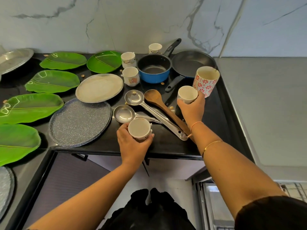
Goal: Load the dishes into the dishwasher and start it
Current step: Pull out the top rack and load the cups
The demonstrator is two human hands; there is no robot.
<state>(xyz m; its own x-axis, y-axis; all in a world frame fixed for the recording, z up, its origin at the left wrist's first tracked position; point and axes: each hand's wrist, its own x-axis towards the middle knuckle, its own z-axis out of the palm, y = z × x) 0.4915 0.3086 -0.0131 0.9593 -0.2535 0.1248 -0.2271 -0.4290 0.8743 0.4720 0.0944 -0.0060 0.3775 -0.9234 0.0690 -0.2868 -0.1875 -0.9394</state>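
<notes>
Wire rack [295, 190] at bottom right, well nearer than pot [154, 70] and below counter level: likely dishwasher, view too cropped to be sure. Left hand [132, 146] grips cup [140, 129], on near side of pot. Right hand [191, 110] grips second cup [187, 94], near-right of pot, just beside flowered mug [206, 80]. Spare cups [131, 77] just left of pot. Rack lies down-right of both hands; right hand nearer.
</notes>
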